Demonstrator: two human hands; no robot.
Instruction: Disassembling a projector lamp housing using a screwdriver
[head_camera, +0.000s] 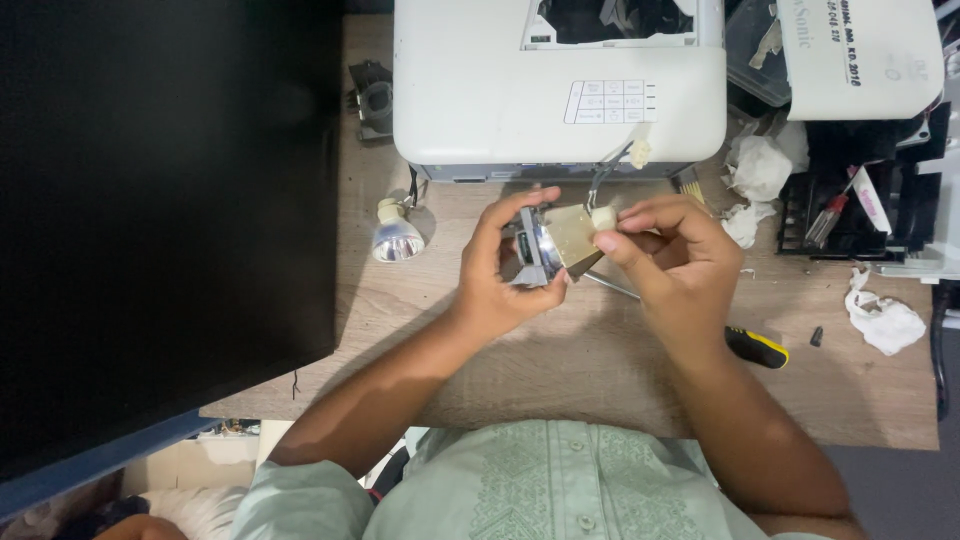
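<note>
Two hands (510, 265) (665, 255) hold lamp module (550, 243) over cluttered wooden desk (600, 370).

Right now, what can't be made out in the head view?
- Lamp module: its far side and wiring are hidden by the left hand and right hand.
- Screwdriver: only the yellow-black handle shows; the right forearm covers most of the shaft.
- Projector: rear cut off by the top edge; the open bay is too dark.
- Black panel: featureless and hides the desk's left part.
</note>
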